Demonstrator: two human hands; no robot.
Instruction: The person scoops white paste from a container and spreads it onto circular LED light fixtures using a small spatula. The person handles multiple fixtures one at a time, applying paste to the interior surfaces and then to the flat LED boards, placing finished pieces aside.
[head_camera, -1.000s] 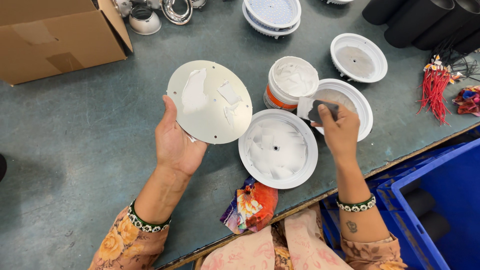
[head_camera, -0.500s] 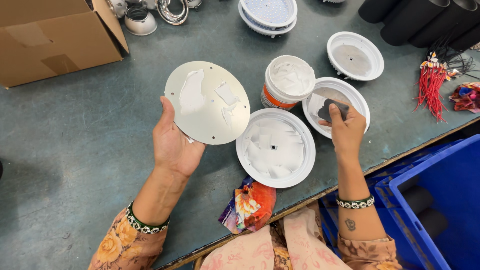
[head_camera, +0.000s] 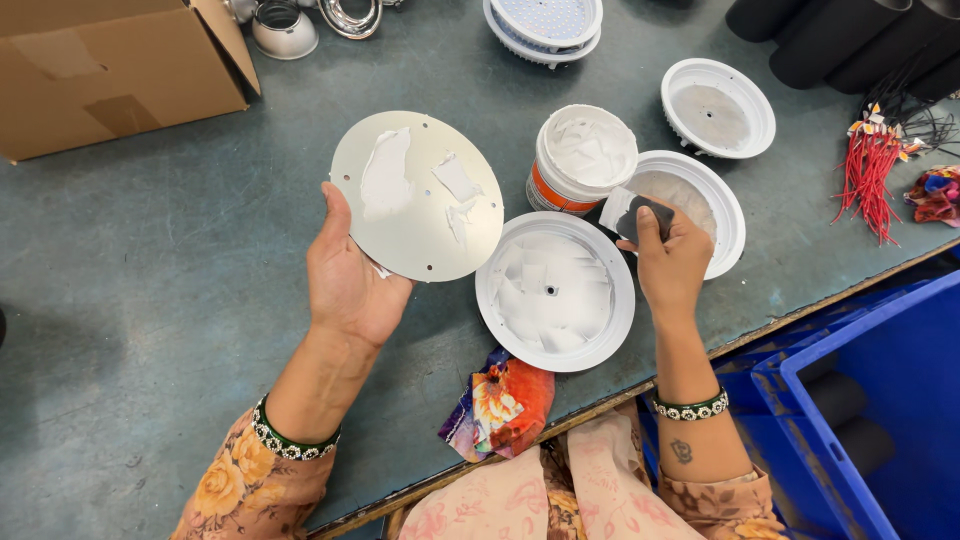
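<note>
The round metal plate (head_camera: 418, 195), smeared with white paste, sits gripped in our left hand (head_camera: 345, 275), left of the paste tub (head_camera: 583, 158). Our right hand (head_camera: 672, 262) pinches a small scraper (head_camera: 640, 215) beside that tub; we'd best spread evenly.

Round metal disc (head_camera: 418, 195) smeared with white paste, held tilted; small paste-tipped spreader (head_camera: 640, 214) held upright

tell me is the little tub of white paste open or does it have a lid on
Open. The tub stands upright on the table with no lid on it, and the white paste fills it close to the rim.
</note>
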